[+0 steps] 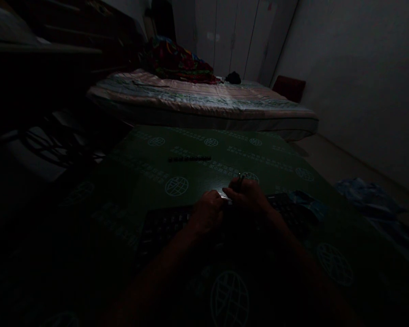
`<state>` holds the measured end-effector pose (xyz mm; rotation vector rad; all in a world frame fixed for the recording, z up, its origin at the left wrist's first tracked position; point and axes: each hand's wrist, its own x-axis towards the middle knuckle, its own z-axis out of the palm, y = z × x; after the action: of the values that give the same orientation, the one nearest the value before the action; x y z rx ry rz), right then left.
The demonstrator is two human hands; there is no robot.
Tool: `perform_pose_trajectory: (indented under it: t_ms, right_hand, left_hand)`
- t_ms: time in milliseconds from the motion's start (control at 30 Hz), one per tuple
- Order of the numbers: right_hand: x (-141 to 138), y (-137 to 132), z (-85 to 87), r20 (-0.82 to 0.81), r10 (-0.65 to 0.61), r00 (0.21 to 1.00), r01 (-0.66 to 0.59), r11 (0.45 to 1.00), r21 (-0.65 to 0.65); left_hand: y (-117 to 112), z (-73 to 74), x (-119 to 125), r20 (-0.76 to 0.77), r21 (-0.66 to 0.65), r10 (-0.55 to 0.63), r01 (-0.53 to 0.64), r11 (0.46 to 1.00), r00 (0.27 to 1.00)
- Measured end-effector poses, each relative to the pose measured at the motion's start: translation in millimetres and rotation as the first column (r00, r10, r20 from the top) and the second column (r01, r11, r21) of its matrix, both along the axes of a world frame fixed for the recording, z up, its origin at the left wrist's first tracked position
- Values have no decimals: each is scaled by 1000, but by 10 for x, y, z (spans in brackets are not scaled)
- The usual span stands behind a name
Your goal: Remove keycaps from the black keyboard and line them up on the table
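A black keyboard (167,222) lies on the green table (136,168), its middle hidden under my hands and deep shadow. My left hand (207,211) is closed at the keyboard's far edge, fingers curled down onto it. Just right of it, my right hand (248,194) is closed around a thin dark tool (239,178) whose end sticks up above the fist; its kind is too dark to make out. The hands nearly meet over the keyboard. Beyond them lies a narrow row of small dark pieces (190,159), perhaps keycaps.
A crumpled bluish packet or cloth (308,204) lies by the keyboard's right end. Behind the table stands a bed (204,100) with a dark red patterned blanket (180,61). Bluish cloth (371,195) lies at the right. The room is very dim.
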<state>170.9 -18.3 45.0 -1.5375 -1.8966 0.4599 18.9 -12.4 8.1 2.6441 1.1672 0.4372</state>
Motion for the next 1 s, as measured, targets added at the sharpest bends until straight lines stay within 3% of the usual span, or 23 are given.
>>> perform_pose_trajectory:
  t_ms: [233, 500, 667, 867, 1000]
  right_hand:
    - [6, 19, -48, -13, 3, 1000, -4, 999, -52]
    - [44, 47, -167, -179, 78, 981, -89, 994, -59]
    - [22, 65, -237, -117, 29, 993, -35, 998, -50]
    - [-42, 59, -345, -210, -44, 977, 54, 998, 43]
    - [-62, 50, -382, -227, -82, 970, 97, 994, 53]
  left_hand:
    - [-35, 70, 35, -113, 6, 29, -29, 1000, 993]
    - [-49, 107, 47, -93, -35, 74, -78, 996, 993]
    - [-8, 76, 81, -91, -30, 139, -142, 989, 986]
    - [-4, 119, 155, 10, -86, 243, -242, 967, 970]
    - [11, 119, 182, 19, -134, 232, -227, 965, 973]
